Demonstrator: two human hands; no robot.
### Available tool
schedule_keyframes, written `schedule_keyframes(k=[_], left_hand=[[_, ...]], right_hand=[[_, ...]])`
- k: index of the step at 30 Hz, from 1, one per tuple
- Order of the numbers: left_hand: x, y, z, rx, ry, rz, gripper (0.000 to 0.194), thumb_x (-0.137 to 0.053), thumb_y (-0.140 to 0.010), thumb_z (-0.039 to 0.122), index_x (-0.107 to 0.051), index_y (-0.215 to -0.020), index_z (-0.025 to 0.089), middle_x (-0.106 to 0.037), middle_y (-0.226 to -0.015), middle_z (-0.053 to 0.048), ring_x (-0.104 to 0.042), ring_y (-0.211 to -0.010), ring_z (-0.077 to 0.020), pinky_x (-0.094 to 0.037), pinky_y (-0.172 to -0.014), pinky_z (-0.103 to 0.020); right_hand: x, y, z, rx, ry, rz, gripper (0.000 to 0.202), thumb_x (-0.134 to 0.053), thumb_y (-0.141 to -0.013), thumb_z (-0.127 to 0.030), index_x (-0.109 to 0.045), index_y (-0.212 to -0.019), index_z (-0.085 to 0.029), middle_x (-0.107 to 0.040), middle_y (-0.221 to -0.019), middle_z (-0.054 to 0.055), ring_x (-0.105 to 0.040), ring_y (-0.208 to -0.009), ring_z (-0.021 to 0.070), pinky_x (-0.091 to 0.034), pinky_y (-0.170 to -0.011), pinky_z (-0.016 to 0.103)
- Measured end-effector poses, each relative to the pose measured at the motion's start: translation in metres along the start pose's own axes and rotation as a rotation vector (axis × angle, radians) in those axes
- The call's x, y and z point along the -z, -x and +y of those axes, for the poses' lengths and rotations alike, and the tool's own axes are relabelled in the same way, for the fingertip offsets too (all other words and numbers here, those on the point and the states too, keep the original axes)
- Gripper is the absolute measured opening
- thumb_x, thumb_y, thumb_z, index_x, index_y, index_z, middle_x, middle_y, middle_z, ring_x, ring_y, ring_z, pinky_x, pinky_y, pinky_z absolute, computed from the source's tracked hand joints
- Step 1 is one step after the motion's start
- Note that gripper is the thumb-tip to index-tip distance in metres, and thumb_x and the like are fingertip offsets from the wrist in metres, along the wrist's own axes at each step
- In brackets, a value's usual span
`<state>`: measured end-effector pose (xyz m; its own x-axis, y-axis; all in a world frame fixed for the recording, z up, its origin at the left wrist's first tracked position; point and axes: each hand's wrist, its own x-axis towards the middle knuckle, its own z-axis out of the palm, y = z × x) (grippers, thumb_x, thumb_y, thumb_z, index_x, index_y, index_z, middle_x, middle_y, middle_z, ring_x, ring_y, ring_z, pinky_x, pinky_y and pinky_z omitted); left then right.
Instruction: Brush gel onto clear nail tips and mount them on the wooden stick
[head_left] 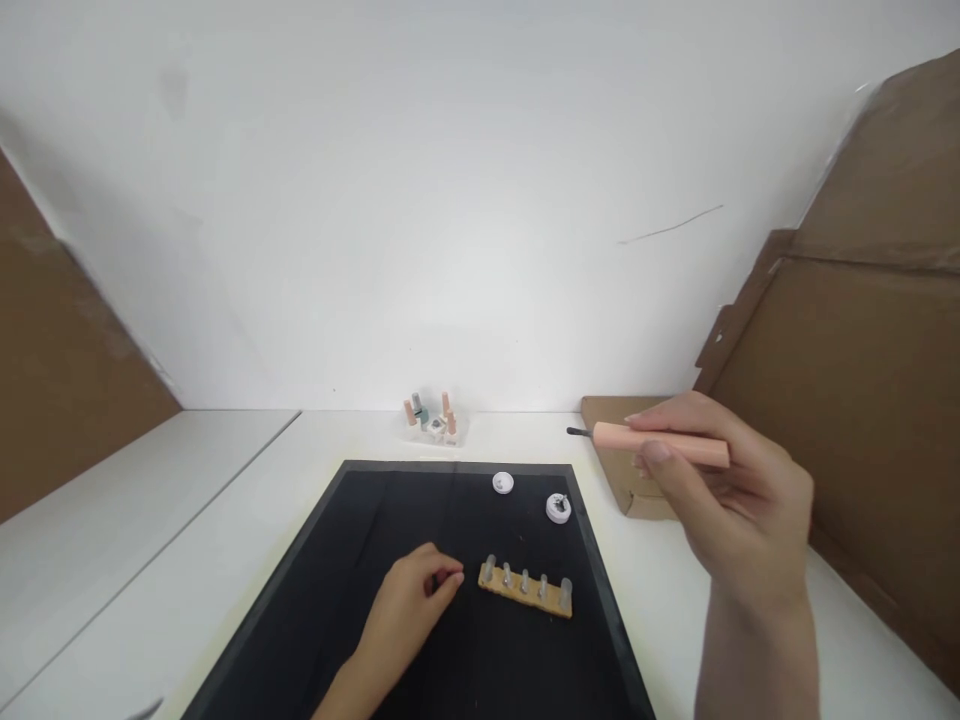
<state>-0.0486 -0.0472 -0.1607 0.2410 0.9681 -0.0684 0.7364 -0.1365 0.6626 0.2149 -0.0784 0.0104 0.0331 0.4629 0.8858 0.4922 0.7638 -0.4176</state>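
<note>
Peach and slim, the brush handle [688, 447] lies crosswise between the thumb and forefinger of the right hand [742, 510], which pinch it near its middle; its dark bristles [577, 432] point to nine o'clock, clear of the fingertips. Thumb and forefinger of the left hand [409, 597] press together at the tips. At their three o'clock, just beside them, a tan strip [534, 600] bearing five clear tips [525, 579] rests on the black mat [375, 520].

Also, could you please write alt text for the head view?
The right hand holds up a peach-handled brush. The left hand is beside a tan strip bearing five clear upright pieces on a black mat; small bottles sit in a clear tray behind.
</note>
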Motion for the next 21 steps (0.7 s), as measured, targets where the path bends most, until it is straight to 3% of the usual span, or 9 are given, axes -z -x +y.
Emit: schedule_keyframes(k=[5, 10, 21], left_hand=[[-0.033, 0.041, 0.016, 0.048, -0.038, 0.059, 0.032, -0.052, -0.091, 0.026, -0.082, -0.103, 0.022, -0.069, -0.075, -0.005, -0.066, -0.067, -0.0201, -0.047, -0.065, -0.028], [-0.07, 0.042, 0.033, 0.094, -0.038, 0.088, 0.035, -0.051, -0.092, 0.025, -0.079, -0.112, 0.021, -0.073, -0.076, -0.005, -0.069, -0.069, -0.0205, -0.049, -0.068, -0.026], [-0.089, 0.028, 0.064, 0.274, -0.093, 0.17, 0.039, -0.051, -0.095, 0.019, -0.07, -0.128, 0.022, -0.076, -0.082, -0.005, -0.071, -0.076, -0.0206, -0.045, -0.063, -0.023]], right_hand=[[0.008, 0.001, 0.001, -0.015, -0.012, 0.004, 0.019, -0.059, -0.089, -0.008, -0.066, -0.092, -0.026, -0.064, -0.077, -0.006, -0.053, -0.064, 0.0093, -0.041, -0.054, 0.025], [0.013, 0.003, 0.002, -0.029, -0.01, 0.004, 0.02, -0.058, -0.09, -0.008, -0.066, -0.091, -0.026, -0.068, -0.078, -0.006, -0.053, -0.064, 0.0092, -0.042, -0.055, 0.024], [0.018, 0.0, 0.014, -0.052, -0.044, 0.018, 0.018, -0.059, -0.09, -0.01, -0.067, -0.086, -0.026, -0.068, -0.073, -0.006, -0.055, -0.061, 0.0101, -0.046, -0.056, 0.024]])
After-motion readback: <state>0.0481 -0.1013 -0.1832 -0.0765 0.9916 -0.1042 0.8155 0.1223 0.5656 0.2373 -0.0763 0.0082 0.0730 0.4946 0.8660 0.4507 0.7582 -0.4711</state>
